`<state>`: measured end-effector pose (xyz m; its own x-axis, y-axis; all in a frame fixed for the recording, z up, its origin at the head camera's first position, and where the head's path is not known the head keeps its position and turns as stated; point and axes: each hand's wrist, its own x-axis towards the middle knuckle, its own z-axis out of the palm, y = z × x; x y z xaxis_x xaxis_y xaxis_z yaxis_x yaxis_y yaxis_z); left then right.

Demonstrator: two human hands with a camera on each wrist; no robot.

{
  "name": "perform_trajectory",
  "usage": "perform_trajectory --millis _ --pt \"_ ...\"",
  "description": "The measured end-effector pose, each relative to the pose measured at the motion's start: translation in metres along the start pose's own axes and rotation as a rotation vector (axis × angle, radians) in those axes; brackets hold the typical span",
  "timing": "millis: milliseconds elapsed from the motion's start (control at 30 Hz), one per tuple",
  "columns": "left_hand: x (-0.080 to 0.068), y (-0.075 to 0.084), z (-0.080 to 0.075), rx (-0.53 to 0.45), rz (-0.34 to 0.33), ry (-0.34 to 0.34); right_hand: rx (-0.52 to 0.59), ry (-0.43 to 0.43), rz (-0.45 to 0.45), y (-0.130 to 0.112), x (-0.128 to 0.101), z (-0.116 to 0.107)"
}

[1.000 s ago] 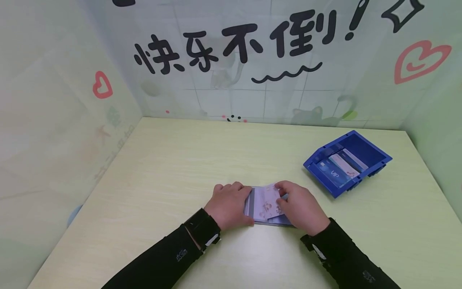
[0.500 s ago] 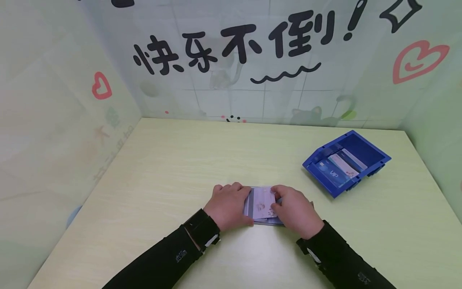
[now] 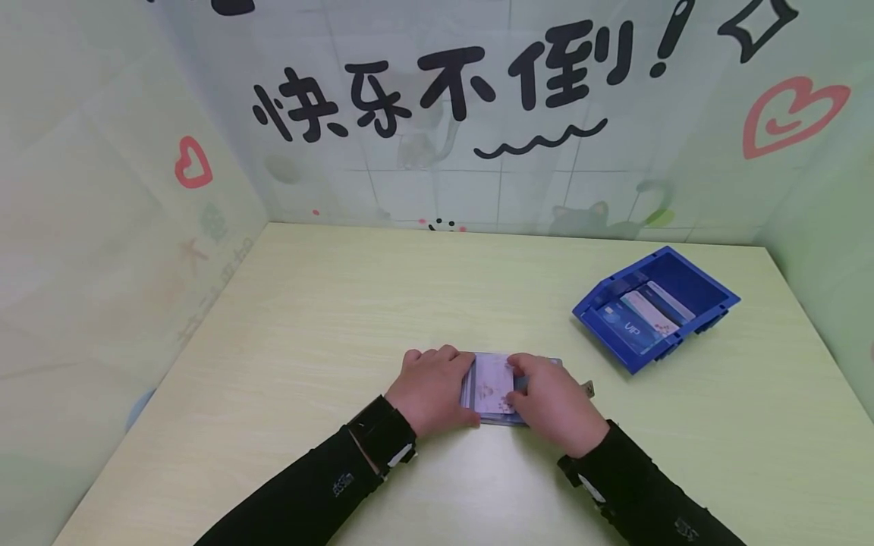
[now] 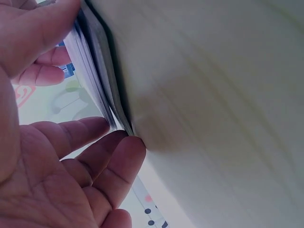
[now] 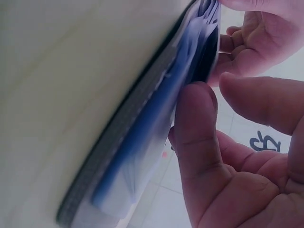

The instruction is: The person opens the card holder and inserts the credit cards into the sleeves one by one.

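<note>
A card holder (image 3: 505,418) lies opened out on the table, with a pink flower-printed card (image 3: 493,383) over its clear sleeves. My left hand (image 3: 432,387) grips the holder's left end; in the left wrist view its fingertips (image 4: 126,164) meet the edge of the stacked leaves (image 4: 95,71). At the card's right edge, my right hand (image 3: 556,402) pinches it between thumb and fingers. The right wrist view shows the holder's grey stitched cover (image 5: 126,123) and bluish sleeves (image 5: 147,128) beside my right thumb (image 5: 197,118). A small snap tab (image 3: 589,389) sticks out beyond the right hand.
A blue plastic bin (image 3: 713,303) sits at the back right of the pale wooden table (image 3: 355,296), with several cards inside, one marked VIP (image 3: 631,327). Printed walls (image 3: 437,182) with lettering enclose the table at the back and sides.
My right hand has moved left with the pink card, which now lies straighter and farther left on the holder. The snap tab has come into sight. My left hand stays in place.
</note>
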<state>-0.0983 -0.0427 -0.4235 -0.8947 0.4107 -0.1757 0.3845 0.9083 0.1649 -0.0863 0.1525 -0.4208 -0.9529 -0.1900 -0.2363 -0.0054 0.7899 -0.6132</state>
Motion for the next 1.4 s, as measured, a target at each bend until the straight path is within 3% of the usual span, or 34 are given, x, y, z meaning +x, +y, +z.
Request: perform_trajectory --millis 567,1400 --pt "-0.0014 0.0002 0.0015 -0.006 0.008 0.018 0.014 -0.030 -0.009 -0.0026 -0.0056 0.0040" --pt "0.0003 -0.0009 0.0050 0.008 0.017 0.049 0.004 -0.041 -0.105 -0.0061 -0.0081 0.0084"
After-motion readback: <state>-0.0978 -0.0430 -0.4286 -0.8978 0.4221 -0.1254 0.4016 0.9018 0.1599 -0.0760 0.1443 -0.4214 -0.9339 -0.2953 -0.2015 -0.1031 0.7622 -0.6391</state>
